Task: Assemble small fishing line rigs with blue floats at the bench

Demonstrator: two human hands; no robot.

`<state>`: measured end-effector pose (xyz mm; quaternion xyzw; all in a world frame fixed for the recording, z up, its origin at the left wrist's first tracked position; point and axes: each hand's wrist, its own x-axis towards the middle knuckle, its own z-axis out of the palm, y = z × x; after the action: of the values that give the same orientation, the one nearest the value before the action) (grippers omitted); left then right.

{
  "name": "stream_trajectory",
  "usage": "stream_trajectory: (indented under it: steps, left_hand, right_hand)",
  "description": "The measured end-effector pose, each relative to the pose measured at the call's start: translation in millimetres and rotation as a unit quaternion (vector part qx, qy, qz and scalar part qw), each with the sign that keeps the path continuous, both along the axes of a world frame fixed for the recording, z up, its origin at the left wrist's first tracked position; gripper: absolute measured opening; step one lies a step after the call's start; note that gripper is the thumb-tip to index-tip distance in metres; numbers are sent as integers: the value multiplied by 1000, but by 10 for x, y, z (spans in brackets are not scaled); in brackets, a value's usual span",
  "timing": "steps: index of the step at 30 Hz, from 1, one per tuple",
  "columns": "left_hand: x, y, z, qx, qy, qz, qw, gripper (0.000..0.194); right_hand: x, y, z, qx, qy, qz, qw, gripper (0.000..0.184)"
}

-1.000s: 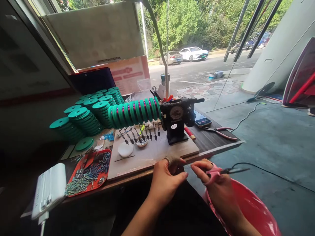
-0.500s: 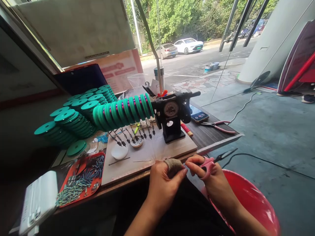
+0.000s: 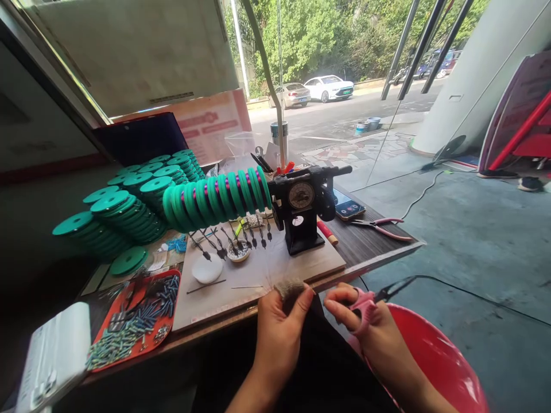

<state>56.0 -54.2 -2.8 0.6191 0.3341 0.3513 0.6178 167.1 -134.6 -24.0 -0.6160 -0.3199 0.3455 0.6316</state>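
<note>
My left hand (image 3: 282, 327) is at the board's front edge, thumb pressed against a forefinger wrapped in beige cloth tape (image 3: 289, 288). Whatever sits in this pinch is too fine to make out; faint thin lines reach the board beside it. To its right, my right hand (image 3: 372, 324) carries pink-handled scissors (image 3: 365, 310), the handles around its fingers and the dark blades pointing away to the right. Beyond the hands, a row of green spools (image 3: 217, 198) sits on a black winding device (image 3: 301, 198) with a dial. Several dark small weights (image 3: 263, 241) dangle below the spools.
A white bowl of beads (image 3: 239, 251) and a white round object (image 3: 206, 268) rest on the board (image 3: 253, 301). Left are a red tray (image 3: 170, 321) of small parts and stacked green spools (image 3: 112, 212). Pliers (image 3: 383, 223) and a phone (image 3: 348, 206) lie right, above a red basin (image 3: 434, 350).
My left hand has shifted slightly left, widening the gap to my right hand. The scissors stay in my right hand, their blades turned a little. The view has moved slightly.
</note>
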Motion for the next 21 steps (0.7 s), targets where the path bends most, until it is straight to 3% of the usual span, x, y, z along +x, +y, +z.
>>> stream_trajectory:
  steps: [4, 9, 11, 13, 17, 21]
  left_hand:
    - [23, 13, -19, 18, 22, 22, 999, 22]
    - [45, 31, -40, -38, -21, 33, 999, 29]
    - [34, 43, -25, -22, -24, 20, 999, 29]
    - [17, 56, 2, 8, 7, -3, 1000, 22]
    - [17, 64, 48, 46, 122, -68, 989, 28]
    - [46, 62, 14, 117, 182, -61, 974, 8]
  right_hand:
    - [-12, -21, -30, -5, -23, -1, 1000, 21]
    - [26, -15, -62, -13, -21, -3, 1000, 25]
    - [41, -4, -73, -14, -14, -6, 1000, 26]
    - [53, 10, -77, -6, -18, -11, 1000, 26]
    - [74, 45, -68, 13, -8, -11, 1000, 25]
    - [86, 62, -80, 19, 10, -17, 1000, 24]
